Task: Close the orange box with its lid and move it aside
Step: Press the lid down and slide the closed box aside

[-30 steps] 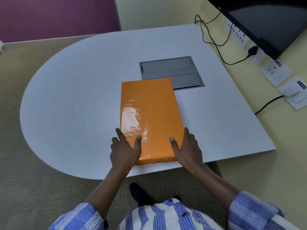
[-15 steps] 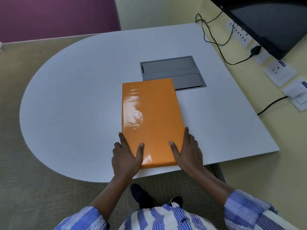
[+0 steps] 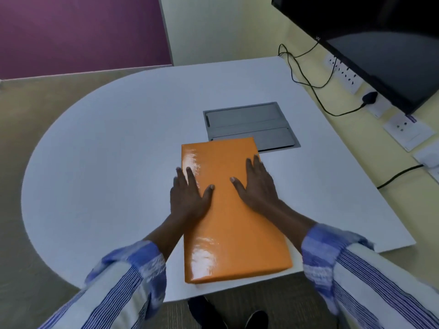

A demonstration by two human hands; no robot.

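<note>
A glossy orange box [image 3: 228, 233] lies flat on the white table [image 3: 107, 162], its lid on and its near end close to the table's front edge. My left hand [image 3: 190, 195] grips the box's left long edge, fingers down the side and thumb on top. My right hand [image 3: 257, 186] holds the right long edge the same way, thumb spread over the lid. Both hands sit around the box's far half.
A grey recessed cable hatch [image 3: 249, 124] lies in the table just beyond the box. A black monitor [image 3: 380, 43] hangs at the upper right, with wall sockets [image 3: 408, 131] and black cables [image 3: 308, 77] along the yellow wall. My feet show under the table's front edge.
Both hands have slid forward along the box's long sides, from its near corners to its far half. My head has leaned in, so the box fills more of the view.
</note>
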